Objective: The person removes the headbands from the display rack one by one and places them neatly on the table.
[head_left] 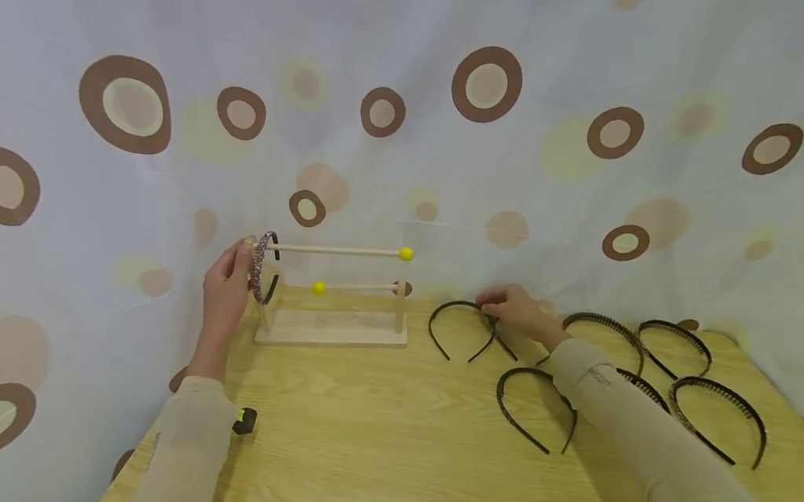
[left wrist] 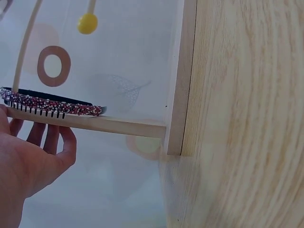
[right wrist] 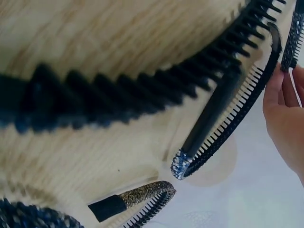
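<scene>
At the left, a wooden stand (head_left: 332,330) has two horizontal rods tipped with yellow balls. A glittery pink-and-silver headband (left wrist: 52,103) hangs on the upper rod, against the left post (left wrist: 128,126). My left hand (head_left: 225,280) grips the top of that post, its fingers (left wrist: 66,142) curled behind the wood. Over the table's back middle, my right hand (head_left: 516,311) pinches a dark, toothed headband (head_left: 442,317) near the top of its arch. In the right wrist view the fingers (right wrist: 273,90) meet a dark glittery headband (right wrist: 294,40) at the right edge.
Several more toothed headbands lie on the wooden table (head_left: 359,437) to the right, among them one in front (head_left: 504,397) and one at far right (head_left: 760,429). My right forearm passes over some. A patterned cloth (head_left: 408,173) hangs behind. A small black item (head_left: 244,421) is beside my left sleeve.
</scene>
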### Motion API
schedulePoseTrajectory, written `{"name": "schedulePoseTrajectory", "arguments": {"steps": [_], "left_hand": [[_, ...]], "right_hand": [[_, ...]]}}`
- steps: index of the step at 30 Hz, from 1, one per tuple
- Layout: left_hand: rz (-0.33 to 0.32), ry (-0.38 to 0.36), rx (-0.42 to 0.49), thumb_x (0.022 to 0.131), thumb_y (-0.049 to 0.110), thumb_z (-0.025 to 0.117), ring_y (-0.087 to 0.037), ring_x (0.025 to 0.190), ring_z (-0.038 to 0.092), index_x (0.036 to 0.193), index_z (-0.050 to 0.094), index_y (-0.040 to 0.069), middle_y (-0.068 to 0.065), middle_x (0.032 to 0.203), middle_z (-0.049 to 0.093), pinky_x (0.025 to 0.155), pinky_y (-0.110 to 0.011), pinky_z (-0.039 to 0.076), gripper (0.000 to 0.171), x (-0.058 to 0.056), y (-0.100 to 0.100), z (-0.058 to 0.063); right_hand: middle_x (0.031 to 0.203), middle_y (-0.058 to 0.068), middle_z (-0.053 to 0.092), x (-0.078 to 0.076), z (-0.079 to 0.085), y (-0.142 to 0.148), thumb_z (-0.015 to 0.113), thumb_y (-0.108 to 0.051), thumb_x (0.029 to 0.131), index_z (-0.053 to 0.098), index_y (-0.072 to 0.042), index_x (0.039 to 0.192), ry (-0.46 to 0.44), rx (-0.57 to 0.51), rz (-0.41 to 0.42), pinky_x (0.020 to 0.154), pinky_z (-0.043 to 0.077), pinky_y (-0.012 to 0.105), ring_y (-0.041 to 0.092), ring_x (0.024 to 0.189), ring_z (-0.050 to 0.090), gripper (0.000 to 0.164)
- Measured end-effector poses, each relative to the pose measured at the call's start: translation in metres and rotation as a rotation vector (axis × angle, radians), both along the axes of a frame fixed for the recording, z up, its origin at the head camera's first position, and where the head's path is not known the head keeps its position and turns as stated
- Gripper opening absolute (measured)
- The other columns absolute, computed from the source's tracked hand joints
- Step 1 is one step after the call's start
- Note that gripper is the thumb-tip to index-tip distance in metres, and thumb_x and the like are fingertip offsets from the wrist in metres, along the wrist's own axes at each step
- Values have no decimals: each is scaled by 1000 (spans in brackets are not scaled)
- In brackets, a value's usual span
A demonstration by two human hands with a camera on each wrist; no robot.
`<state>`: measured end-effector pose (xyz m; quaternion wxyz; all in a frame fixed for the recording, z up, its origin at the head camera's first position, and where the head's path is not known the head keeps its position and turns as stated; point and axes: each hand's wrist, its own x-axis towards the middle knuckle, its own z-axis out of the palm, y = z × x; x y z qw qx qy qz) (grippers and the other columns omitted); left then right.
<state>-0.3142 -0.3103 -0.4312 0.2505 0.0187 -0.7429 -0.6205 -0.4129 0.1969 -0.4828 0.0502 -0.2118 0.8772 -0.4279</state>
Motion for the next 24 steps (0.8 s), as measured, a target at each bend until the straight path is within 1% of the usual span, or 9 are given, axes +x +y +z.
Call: {"name": "schedulePoseTrajectory", "arguments": {"steps": [3, 6, 10, 13, 16, 19, 21, 24], "left_hand": [[-3, 20, 5, 104, 55, 49, -20, 130, 50, 149, 55, 18, -3, 150, 52, 104, -44, 48, 59, 1, 3, 1], [4, 23, -4, 103, 57, 49, -19, 130, 50, 149, 55, 19, -2, 150, 52, 104, -44, 49, 60, 2, 4, -1], [-8, 17, -6, 104, 56, 48, -19, 133, 48, 151, 53, 19, -1, 152, 49, 106, -45, 47, 60, 3, 3, -3], [-16, 5, -11, 104, 56, 47, -20, 136, 45, 152, 52, 20, -1, 154, 47, 108, -46, 45, 60, 4, 3, -4], [-7, -4, -24, 104, 58, 46, -21, 137, 45, 152, 51, 20, -1, 154, 47, 108, -46, 44, 62, 5, 2, -3], [2, -1, -42, 104, 60, 45, -21, 137, 45, 153, 51, 20, -2, 154, 47, 109, -46, 43, 63, 5, 2, -1], [5, 7, -50, 103, 60, 45, -20, 137, 45, 152, 51, 19, -3, 153, 48, 109, -46, 43, 64, 5, 2, 0], [3, 6, -57, 103, 61, 45, -21, 136, 46, 152, 51, 19, -4, 153, 48, 109, -45, 43, 65, 4, 3, 1]], "right_hand": [[123, 22, 66, -1, -1, 1, 61, -2, 102, 69, 7, 123, 61, 50, -19, 93, 53, 50, 38, 114, 60, 24], [120, 22, 68, -1, -3, 1, 62, -1, 101, 70, 7, 121, 110, 73, -20, 93, 53, 50, 39, 112, 61, 23], [122, 22, 66, 5, 0, 2, 62, -2, 102, 68, 8, 123, 104, 87, -18, 94, 53, 52, 40, 114, 60, 25], [124, 20, 66, 9, 7, 5, 62, -8, 103, 68, 6, 126, 99, 93, -21, 95, 52, 52, 39, 115, 60, 27], [128, 19, 65, 14, 21, 5, 62, -13, 104, 66, 5, 129, 103, 73, 7, 97, 51, 54, 38, 118, 59, 31], [130, 18, 64, 25, 43, -2, 63, -17, 104, 65, 2, 132, 91, 22, 43, 99, 49, 55, 36, 120, 58, 34], [129, 18, 64, 33, 58, -9, 64, -19, 104, 65, 0, 132, 74, -38, 69, 99, 49, 54, 36, 119, 59, 34], [126, 15, 67, 49, 80, -26, 65, -22, 103, 67, -6, 131, 45, -141, 92, 97, 52, 49, 32, 114, 63, 32]]}}
